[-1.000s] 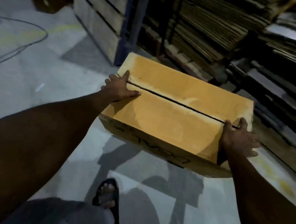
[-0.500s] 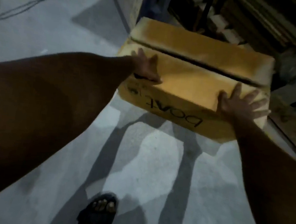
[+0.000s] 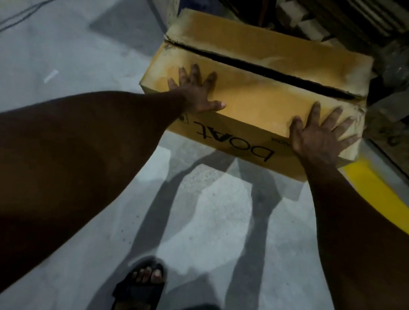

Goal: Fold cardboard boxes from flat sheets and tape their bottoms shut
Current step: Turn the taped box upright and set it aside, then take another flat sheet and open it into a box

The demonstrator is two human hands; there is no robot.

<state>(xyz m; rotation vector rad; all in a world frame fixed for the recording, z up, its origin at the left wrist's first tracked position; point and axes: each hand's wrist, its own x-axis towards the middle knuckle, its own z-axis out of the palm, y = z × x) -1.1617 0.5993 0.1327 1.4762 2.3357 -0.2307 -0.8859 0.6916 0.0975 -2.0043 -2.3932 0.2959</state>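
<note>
Box (image 3: 254, 102) of brown cardboard fills the upper middle of my head view, folded up, with its two top flaps meeting along a dark untaped seam (image 3: 270, 72) that gapes slightly. I cannot tell whether it rests fully on the grey concrete floor (image 3: 204, 218). The near side carries black printed lettering, upside down from here.

The left hand (image 3: 195, 90) lies flat on the near flap at the box's left end, fingers straight and spread, thumb out along the front edge. The right hand (image 3: 321, 137) presses flat over the near right corner, fingers fanned apart; neither hand curls round anything.

Behind the box stand dim stacks of flat cardboard (image 3: 352, 13). A yellow painted line (image 3: 383, 199) runs at right, a cable (image 3: 37, 6) loops at upper left, and a sandalled foot (image 3: 138, 292) shows below.
</note>
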